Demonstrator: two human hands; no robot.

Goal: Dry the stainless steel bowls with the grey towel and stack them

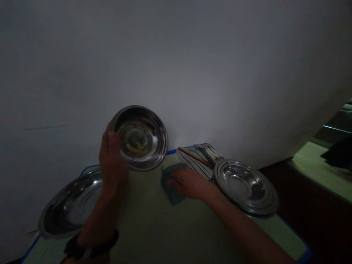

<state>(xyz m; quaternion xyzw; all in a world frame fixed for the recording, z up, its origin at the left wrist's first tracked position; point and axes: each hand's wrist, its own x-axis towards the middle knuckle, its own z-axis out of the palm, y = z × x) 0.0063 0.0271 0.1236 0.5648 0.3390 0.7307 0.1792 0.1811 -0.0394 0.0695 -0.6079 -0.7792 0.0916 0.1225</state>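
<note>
My left hand (112, 161) grips the left rim of a shiny metal bowl (137, 143), thumb on the inner side. The bowl is raised off the table and tilted so its inside faces me. Lower and to the right, my right hand (189, 182) has its fingers closed on a grey-blue cloth (173, 192) at the table surface; its fingertips are blurred. A gap separates the cloth from the bowl.
A large metal basin (78, 207) stands at the left, partly behind my left arm. On the right is a stack of metal plates (244, 185), beside several knives and other cutlery (196, 157). The blue-edged table (159, 227) meets a pale wall (176, 66).
</note>
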